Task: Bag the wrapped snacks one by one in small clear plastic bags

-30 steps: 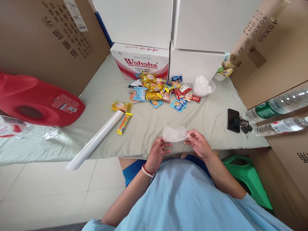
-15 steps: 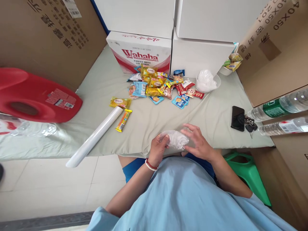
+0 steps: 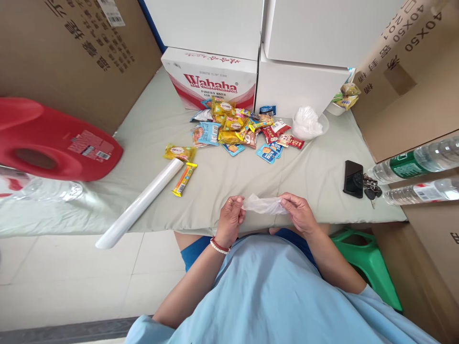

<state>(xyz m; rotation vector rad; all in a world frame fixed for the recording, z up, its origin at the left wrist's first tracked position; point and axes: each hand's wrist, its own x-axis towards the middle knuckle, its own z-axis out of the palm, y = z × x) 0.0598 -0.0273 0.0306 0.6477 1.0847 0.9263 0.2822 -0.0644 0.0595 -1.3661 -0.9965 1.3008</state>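
Far left: glossy red plastic jug point(image 3: 53, 138) lying on the grey-green cloth-covered table point(image 3: 315, 177); white rolled film tube point(image 3: 141, 204) overhanging the table's front edge; heap of crinkly foil snack packets point(image 3: 236, 129) further back; near centre, left hand point(image 3: 229, 220) and right hand point(image 3: 299, 214) stretch a thin clear plastic bag point(image 3: 263, 205) between them, just above the table's front edge; fingers of both pinched shut on its ends; bag looks featherweight, limp, slippery, tear-prone; best gripped at the edges; black phone point(image 3: 352, 177) right.
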